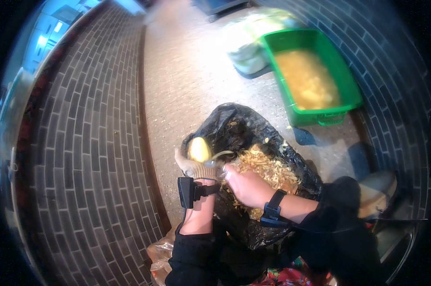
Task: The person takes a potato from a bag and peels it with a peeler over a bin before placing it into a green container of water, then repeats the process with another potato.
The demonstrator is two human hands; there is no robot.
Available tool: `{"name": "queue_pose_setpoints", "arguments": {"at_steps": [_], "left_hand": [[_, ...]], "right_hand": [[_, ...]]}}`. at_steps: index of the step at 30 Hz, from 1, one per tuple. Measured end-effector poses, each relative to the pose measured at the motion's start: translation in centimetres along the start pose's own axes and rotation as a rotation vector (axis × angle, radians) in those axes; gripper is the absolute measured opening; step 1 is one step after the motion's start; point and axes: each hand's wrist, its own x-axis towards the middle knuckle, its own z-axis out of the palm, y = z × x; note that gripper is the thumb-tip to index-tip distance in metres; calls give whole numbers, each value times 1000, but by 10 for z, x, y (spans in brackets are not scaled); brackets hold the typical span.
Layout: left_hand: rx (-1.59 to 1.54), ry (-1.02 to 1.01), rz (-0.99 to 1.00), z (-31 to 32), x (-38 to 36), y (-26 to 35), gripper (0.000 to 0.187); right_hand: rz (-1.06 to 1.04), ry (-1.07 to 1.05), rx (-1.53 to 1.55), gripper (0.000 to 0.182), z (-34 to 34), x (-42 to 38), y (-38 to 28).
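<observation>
My left hand [195, 168], in a beige knitted glove, is closed around a peeled yellow potato [199, 150]. Close beside it, my right hand [246, 183] is bare and closed on a small peeling tool [220, 166], blurred and mostly hidden by the fingers. A thin curl of peel [223, 154] stands out near the tool. Both hands are over an open black plastic bag [232, 114], in which a heap of peelings [268, 167] lies.
Beyond the bag, to the right, a green plastic tub [315, 116] holds potatoes in cloudy water [308, 78]. Next to it sits a pale, full-looking sack [244, 43]. Brick-patterned walls [91, 133] run along both sides of the speckled floor [177, 81]. A clear plastic bag [160, 252] lies at lower left.
</observation>
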Motion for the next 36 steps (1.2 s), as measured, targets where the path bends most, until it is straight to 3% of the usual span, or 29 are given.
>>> {"name": "queue_pose_setpoints", "arguments": {"at_steps": [1,5,7,10,12,14,18,23,30,32,34,36], "left_hand": [[85,97,62,38,-38,1,74],[22,61,-11,17,-14,4,76],[153,-3,-78,41,-47,10,76],[129,44,-22,33,-20,11,75],[160,-21,35,29,-14,13,73],[171,-91,-168,39,-32,17,69],[324,-249,-167,34,-39,16,69],[282,-242,-137,37,-42,9,66],[218,-194,-11,19,-19,-3,65],[140,-156,0,14,-14,-8,66],[137,-32,36,25,-28,-8,68],[143,-45,35,17,-23,-8,66]], "right_hand": [[-18,-6,32,40,5,-4,0],[-39,32,105,38,10,-2,5],[-46,40,81,36,-2,4,7],[29,49,96,36,-31,10,7],[62,101,149,36,-44,14,11],[62,134,163,36,-48,19,18],[59,106,232,36,-51,28,23],[-77,135,225,31,-36,32,30],[-36,130,72,31,-18,25,18],[72,16,-4,40,-20,18,3],[35,18,18,41,-13,14,3],[-17,65,23,41,-5,14,4]]}}
